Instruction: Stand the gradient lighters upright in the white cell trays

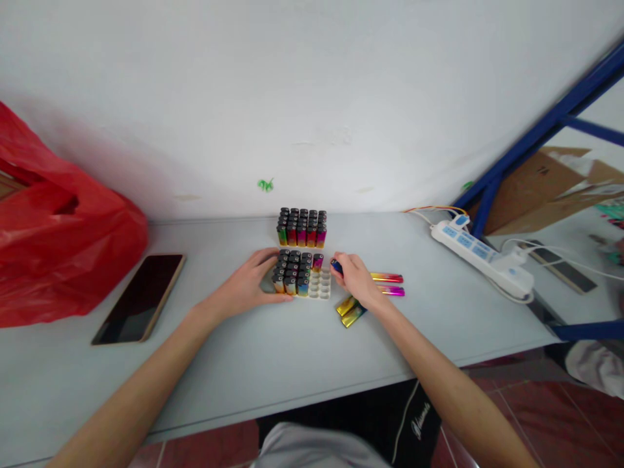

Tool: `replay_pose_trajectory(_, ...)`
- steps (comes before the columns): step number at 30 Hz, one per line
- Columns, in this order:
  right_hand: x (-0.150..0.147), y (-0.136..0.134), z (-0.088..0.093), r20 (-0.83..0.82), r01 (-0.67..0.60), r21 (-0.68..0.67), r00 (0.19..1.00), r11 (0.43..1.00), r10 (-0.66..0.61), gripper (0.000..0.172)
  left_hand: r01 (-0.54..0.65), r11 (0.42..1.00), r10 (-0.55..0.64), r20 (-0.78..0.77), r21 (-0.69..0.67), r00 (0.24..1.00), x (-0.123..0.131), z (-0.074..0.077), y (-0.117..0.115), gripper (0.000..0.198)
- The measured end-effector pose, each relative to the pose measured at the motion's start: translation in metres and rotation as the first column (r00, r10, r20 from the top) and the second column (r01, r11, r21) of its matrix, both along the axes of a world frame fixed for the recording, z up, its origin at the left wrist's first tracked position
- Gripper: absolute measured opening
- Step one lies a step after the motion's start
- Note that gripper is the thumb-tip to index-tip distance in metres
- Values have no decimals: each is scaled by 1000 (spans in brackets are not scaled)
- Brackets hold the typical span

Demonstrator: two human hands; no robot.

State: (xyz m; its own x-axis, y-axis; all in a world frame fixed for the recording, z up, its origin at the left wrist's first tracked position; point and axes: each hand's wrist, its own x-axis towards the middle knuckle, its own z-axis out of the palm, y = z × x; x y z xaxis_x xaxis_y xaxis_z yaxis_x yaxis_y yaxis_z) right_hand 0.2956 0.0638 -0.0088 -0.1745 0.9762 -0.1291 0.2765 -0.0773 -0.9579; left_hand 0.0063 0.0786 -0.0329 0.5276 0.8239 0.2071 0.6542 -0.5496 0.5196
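My left hand is curved around the left end of a white tray, thumb at the near edge and fingers at the far side. Black-topped, metallic-coloured lighters stand upright in the tray's left columns, and one pink lighter stands farther right in the back row. Several round slots at the right show no lighter. Just right of the tray, my right hand is closed on a lighter with a dark blue end; the fingers hide the rest. Several loose lighters lie beside and partly under this hand.
Behind the tray, near the wall, stands another block of upright lighters. A phone and a red plastic bag are at the left. At the right lie a white power strip, a blue metal frame and a cardboard box.
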Motion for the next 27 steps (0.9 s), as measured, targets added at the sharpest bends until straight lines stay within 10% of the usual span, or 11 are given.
replay_pose_trajectory(20, 0, 1, -7, 73, -9, 48, 997, 999, 5, 62, 2, 1000, -2, 13, 0, 1000, -1, -2, 0, 89)
replay_pose_trajectory(27, 13, -5, 4, 130, -107, 293, 989, 950, 71, 58, 24, 999, -24, -4, 32, 1000, 0, 1, -1, 80)
